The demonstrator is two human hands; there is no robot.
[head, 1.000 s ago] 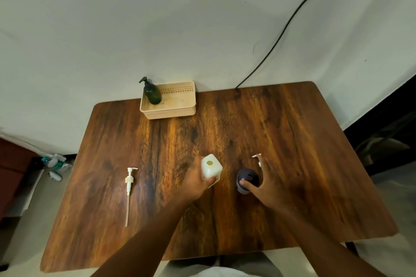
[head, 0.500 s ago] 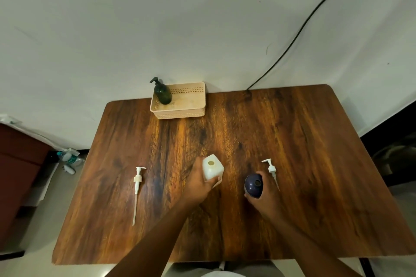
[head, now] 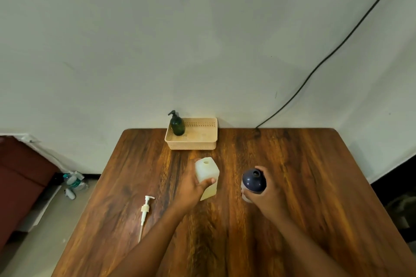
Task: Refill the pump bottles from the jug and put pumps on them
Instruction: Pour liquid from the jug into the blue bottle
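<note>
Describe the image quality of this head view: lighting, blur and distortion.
Head view: soft, even light with a warm sheen on the table near the basket; slight motion blur on the left hand, right hand and white pump; wide-angle stretch splays the table edges; the green bottle stays fairly sharp.

You have a glossy, dark-grained wood table [head: 292, 175]. On it sit a matt, perforated beige plastic basket [head: 193, 141], a shiny dark green bottle [head: 177, 126], a translucent white plastic jug [head: 208, 170] and 1 white plastic pump [head: 145, 209].
</note>
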